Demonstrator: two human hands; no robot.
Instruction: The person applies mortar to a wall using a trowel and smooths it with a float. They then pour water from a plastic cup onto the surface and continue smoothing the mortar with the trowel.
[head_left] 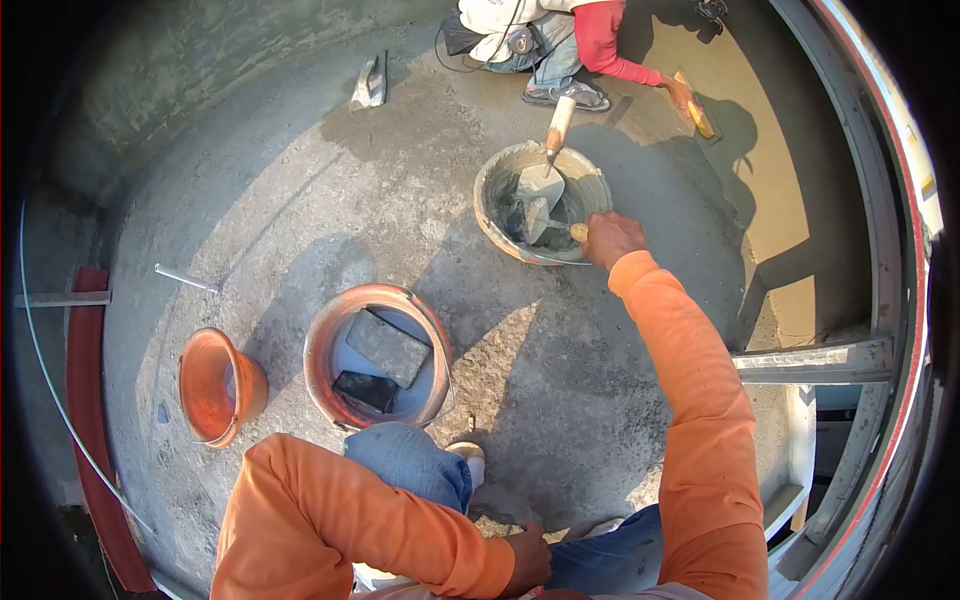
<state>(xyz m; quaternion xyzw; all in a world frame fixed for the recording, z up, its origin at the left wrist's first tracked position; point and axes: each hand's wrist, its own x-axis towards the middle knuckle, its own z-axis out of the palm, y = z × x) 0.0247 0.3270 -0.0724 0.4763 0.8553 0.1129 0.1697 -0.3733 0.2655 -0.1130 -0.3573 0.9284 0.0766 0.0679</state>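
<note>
My right hand is closed round the handle of a small pointed trowel. Its blade is inside a mortar-smeared bucket that holds wet grey mix. A second trowel, with a worn wooden handle, leans in the same bucket, its handle sticking up past the far rim. My left hand is low between my knees, close to my thigh. Its fingers are mostly hidden, so I cannot make out whether it grips anything.
An orange tub holds water and two dark blocks. Left of it is a small orange bucket. A metal float lies farther off. Another person's hand holds a yellow float on wet mortar. A metal beam is at right.
</note>
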